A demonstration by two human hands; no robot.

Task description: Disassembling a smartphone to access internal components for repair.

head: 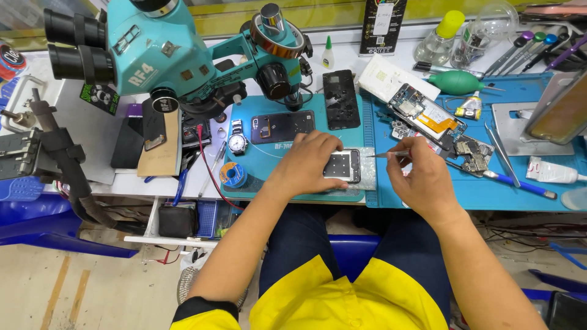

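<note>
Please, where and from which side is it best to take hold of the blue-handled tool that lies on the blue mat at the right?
Probably the blue handle at its middle, taken from above. The tool lies flat and free on the blue mat, its thin tip pointing toward the opened phone; the handle is its thickest part.

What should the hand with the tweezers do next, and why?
Probably bring the tweezers a little left to the small phone part. The left hand already pins that part on the mat, and the tips point at it, just short of its edge.
</note>
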